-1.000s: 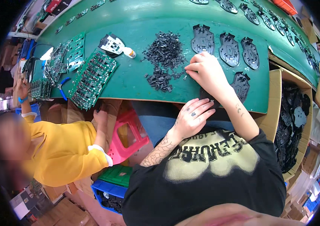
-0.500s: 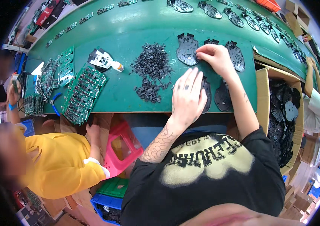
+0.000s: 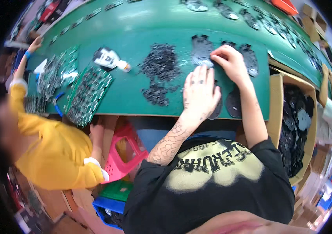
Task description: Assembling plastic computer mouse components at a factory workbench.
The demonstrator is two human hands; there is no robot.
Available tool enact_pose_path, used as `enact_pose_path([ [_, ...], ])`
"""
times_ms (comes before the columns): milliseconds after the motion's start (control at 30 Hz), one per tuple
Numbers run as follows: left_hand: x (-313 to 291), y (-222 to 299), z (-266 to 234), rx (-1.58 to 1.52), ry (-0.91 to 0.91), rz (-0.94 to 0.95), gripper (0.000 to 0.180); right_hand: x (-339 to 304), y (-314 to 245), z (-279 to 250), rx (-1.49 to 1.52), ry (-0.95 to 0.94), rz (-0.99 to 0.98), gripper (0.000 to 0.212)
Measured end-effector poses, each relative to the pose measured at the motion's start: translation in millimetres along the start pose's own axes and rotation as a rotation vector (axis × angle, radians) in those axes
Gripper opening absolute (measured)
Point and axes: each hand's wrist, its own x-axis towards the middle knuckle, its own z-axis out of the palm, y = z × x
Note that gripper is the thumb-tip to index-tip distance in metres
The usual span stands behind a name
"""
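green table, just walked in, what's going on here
A person works bare-handed at the green table. Their right hand, fingers pinched, is at the right edge of a black shell; blur hides whether it holds anything. Their left hand is outstretched, fingertips by the shell's lower edge. Leftward are a pile of small black pieces and circuit boards near a co-worker in yellow. A cardboard box of black parts stands rightward.

Dark printed lettering [image 3: 213, 161] crosses the black shirt [image 3: 212, 204].
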Motion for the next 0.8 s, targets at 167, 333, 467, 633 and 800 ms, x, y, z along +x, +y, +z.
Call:
enact_pose_path([
  [167,-4.2,-7.8,-2.2,-0.014,0.026,0.001,0.058,1.4,-10.3,7.0,0.001,-0.019,0.015,0.009],
  [333,-2.9,-2.5,-1.5,-0.04,0.011,0.007,0.061,-1.3,-10.6,0.7,-0.031,-0.027,0.059,0.009],
  [467,-3.7,-5.4,-0.8,-0.008,0.045,0.009,0.059,0.0,-10.4,3.1,-0.027,-0.025,0.012,0.008],
  [633,-2.9,-3.6,1.6,-0.048,0.054,0.023,0.059,-2.2,-8.1,4.9,-0.091,-0.013,-0.029,0.007],
  [800,-1.6,-3.1,0.1,-0.027,0.049,0.031,0.058,7.4,-12.4,1.7,-0.191,-0.126,-0.009,0.01],
])
